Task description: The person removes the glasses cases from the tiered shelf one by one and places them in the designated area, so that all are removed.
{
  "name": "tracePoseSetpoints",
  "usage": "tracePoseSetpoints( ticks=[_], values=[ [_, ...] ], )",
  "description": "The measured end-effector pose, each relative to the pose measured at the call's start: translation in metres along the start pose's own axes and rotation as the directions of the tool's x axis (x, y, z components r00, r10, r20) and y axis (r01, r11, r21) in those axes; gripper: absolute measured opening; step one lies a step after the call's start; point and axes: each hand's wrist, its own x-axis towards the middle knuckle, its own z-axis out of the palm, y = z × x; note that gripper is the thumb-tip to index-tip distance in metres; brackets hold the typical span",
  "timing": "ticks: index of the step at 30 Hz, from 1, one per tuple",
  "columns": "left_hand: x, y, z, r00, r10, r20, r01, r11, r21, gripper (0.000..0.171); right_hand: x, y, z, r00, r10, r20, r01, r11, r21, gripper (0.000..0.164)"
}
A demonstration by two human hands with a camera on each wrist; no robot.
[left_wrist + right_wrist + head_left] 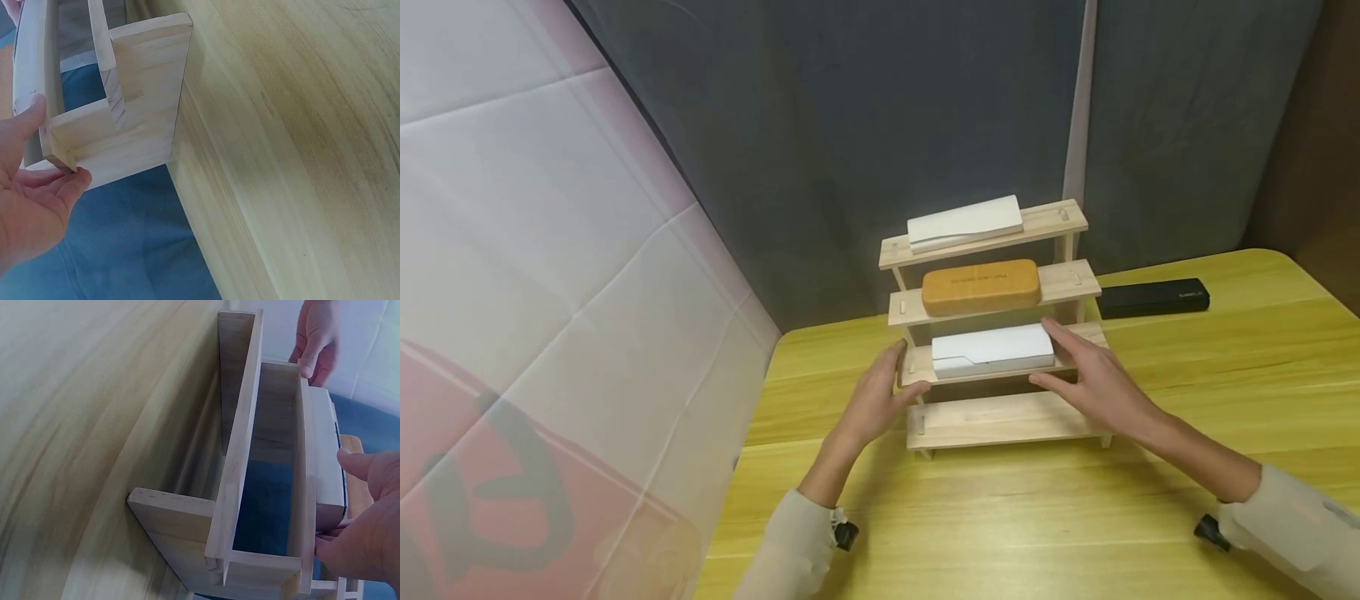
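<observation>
A tiered wooden display stand [1000, 419] stands on the table. On its second tier from the bottom lies a white glasses case [992, 348]. My left hand [874, 398] grips the left end of that tier, thumb in front and fingers round the end, as the left wrist view shows. At the case's right end, my right hand [1105, 383] holds it between thumb and fingers; the thumb [355, 464] lies against the case and the other fingertips are partly hidden. An orange glasses case [981, 287] sits one tier up, and another white glasses case [966, 223] on the top tier.
Behind the stand's right side, a black glasses case [1157, 297] lies on the yellow wood-grain table [985, 525]. Dark grey fabric [887, 108] hangs at the back. A pale printed sheet [550, 250] rises along the left.
</observation>
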Motion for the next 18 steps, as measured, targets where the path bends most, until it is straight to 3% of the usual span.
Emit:
tracePoseSetpoints(
  ticks=[18],
  values=[
    [0.0015, 0.0003, 0.0012, 0.999, -0.003, -0.046, 0.0, 0.997, -0.076, 0.078, 0.0086, 0.0017, 0.002, 0.999, 0.029, -0.013, -0.028, 0.998, 0.056, 0.07]
  ],
)
